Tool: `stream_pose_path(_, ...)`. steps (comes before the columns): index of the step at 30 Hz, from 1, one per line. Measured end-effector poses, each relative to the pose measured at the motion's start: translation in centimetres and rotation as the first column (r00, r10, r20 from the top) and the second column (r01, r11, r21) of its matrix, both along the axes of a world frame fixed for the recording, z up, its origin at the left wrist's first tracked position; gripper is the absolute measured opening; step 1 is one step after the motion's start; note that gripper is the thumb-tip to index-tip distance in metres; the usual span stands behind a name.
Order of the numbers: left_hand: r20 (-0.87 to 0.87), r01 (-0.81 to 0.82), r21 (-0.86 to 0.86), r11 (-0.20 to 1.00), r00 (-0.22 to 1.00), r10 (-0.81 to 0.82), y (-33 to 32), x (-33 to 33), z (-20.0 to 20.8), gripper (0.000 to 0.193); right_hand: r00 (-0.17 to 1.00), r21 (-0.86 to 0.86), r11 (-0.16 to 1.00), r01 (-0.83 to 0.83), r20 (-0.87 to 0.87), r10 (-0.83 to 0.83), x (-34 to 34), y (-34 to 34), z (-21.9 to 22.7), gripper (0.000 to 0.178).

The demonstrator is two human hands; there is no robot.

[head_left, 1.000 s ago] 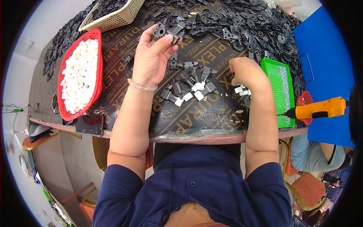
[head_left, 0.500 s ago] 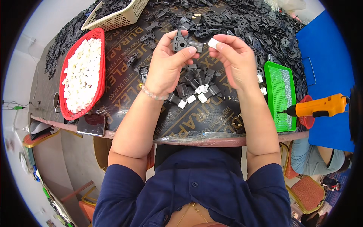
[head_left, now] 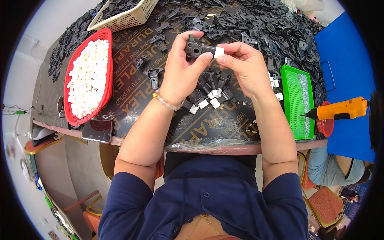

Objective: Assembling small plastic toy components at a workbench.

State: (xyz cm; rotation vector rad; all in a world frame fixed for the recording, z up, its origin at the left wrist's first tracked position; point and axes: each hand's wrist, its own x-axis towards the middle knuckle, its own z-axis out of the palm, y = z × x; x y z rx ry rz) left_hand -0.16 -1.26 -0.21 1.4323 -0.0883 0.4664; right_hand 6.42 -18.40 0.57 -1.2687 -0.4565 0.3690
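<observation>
A black plastic bracket (head_left: 195, 50) with a round hole is gripped between the fingers and thumb of my left hand (head_left: 183, 66). My right hand (head_left: 245, 64) pinches a small white plastic cap (head_left: 219, 52) against the right end of the bracket's arm. How far the cap sits over that end is hard to see. Below both hands lies a small heap of black parts (head_left: 208, 86), several of them tipped with white caps (head_left: 215, 103). A few more loose white caps (head_left: 279, 96) rest right of my right wrist.
At left stands a red basket (head_left: 109, 72) of white caps, with a phone (head_left: 97, 131) at the table edge. Black parts (head_left: 260, 24) cover the far side beside a cream basket (head_left: 138, 16). On the right are a green tray (head_left: 288, 104) of screws and an orange electric screwdriver (head_left: 342, 110).
My right hand has moved left and brought the white cap from beside the bracket onto its end. The left hand has turned slightly, bracket still in it.
</observation>
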Motion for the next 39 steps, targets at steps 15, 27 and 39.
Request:
stream_pose_path(15, -0.171, -0.017, 0.925, 0.38, 0.874, 0.455, 7.6, -0.8, 3.0, 0.063, 0.992, -0.058, 0.996, -0.061, 0.107, 0.067, -0.1, -0.8, 2.0, 0.068)
stream_pose_path(27, -0.208, 0.076, 0.954, 0.291, 0.866, 0.455, 9.8, 0.4, -1.6, 0.052, 0.748, -0.607, 0.762, 0.226, 0.609, 0.264, 0.3, 2.2, 0.0, 0.06)
stream_pose_path(39, -0.163, -0.104, -0.415, 0.904, 0.986, 0.039, 6.6, 2.7, -0.9, 0.026, 0.764, -0.678, 0.701, 0.219, 0.566, 0.31, 4.3, 8.0, -1.5, 0.029)
